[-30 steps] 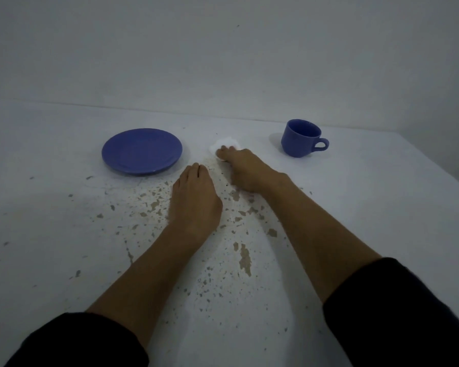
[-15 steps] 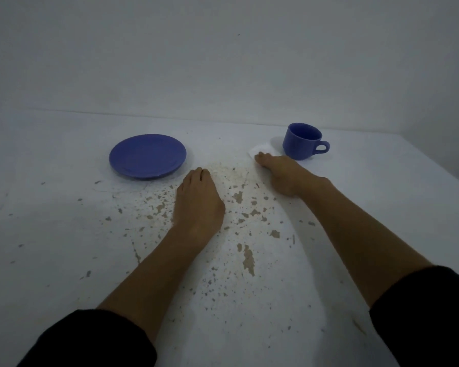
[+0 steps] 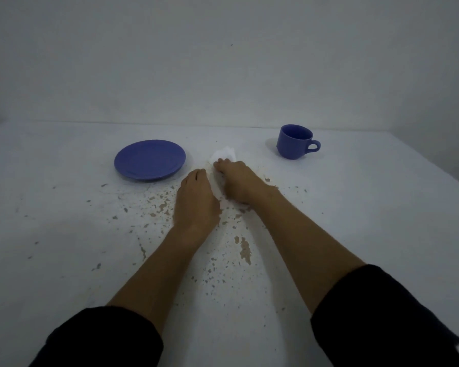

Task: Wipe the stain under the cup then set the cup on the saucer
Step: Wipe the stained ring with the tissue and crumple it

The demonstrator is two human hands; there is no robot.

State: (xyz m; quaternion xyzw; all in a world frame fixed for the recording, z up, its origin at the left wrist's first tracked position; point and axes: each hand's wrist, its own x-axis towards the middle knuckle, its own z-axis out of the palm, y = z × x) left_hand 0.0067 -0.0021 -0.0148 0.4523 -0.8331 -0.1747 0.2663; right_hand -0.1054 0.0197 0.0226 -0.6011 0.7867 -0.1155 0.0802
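Note:
A blue cup (image 3: 294, 141) stands upright at the back right of the white table, handle pointing right. A blue saucer (image 3: 149, 159) lies bare at the back left. Between them my right hand (image 3: 239, 182) presses flat on a white tissue (image 3: 224, 154), whose far edge sticks out past my fingertips. My left hand (image 3: 196, 201) rests palm down on the table just left of the right hand, fingers together, holding nothing. The stain itself is not distinguishable under the tissue.
The white table (image 3: 64, 247) has many brown chipped patches (image 3: 245, 250) in the middle, around and below my hands. A plain wall rises behind. The table's right edge runs diagonally at the far right.
My right hand with the tissue has slid back left from beside the cup to the spot near the saucer. My left hand has stayed put.

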